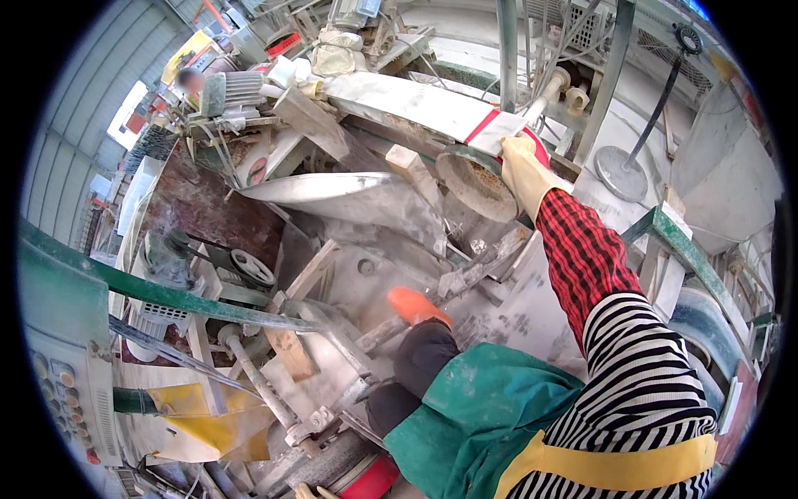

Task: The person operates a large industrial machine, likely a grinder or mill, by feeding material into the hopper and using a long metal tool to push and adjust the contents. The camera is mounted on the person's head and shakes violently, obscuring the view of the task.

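Observation:
My right hand [529, 173], in a cream glove, is stretched forward at the right end of a long white panel [407, 101]. Its fingers are closed on the panel's end, close to a red stripe; the far side of the grip is hidden. At the lower edge, pale gloved fingertips of my left hand [314, 492] show, stretched and slightly apart. Beside them is a red-rimmed round part [371, 481]; the rest of that hand is out of the picture. Below the panel hangs a dusty round pan-like part [477, 185].
A curved metal sheet [349, 200] and wooden blocks [413, 172] lie ahead. A green bar [166, 287] crosses at left above a pulley wheel [251, 268]. A control box with knobs [62, 382] stands far left. My orange boot [416, 306] is on the dusty floor.

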Demonstrator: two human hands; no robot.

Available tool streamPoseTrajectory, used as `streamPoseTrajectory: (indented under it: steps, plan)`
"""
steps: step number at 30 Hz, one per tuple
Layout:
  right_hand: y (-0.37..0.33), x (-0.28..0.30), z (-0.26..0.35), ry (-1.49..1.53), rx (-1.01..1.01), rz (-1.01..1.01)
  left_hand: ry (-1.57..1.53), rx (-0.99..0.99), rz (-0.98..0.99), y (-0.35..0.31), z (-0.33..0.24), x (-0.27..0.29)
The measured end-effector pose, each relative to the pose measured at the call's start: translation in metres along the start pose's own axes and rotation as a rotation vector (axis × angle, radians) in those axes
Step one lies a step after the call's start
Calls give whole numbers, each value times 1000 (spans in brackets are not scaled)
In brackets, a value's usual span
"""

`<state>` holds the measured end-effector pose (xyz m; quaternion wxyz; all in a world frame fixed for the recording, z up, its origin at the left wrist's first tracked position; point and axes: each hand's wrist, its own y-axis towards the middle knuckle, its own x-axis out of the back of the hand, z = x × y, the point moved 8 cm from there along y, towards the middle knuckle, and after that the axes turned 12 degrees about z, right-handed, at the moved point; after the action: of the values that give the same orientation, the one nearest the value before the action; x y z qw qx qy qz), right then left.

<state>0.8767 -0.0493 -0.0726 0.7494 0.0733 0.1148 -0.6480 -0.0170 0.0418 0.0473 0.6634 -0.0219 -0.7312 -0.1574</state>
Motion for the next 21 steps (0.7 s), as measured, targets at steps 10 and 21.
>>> streamPoseTrajectory:
  steps: [10, 21]
  plan:
    - [59, -13, -53, -141, -261, 307, 115, 28, 47, -6, -14, 0]
    - [-5, -68, 18, -1547, 13, 495, 174, 22, 14, -14, -23, 2]
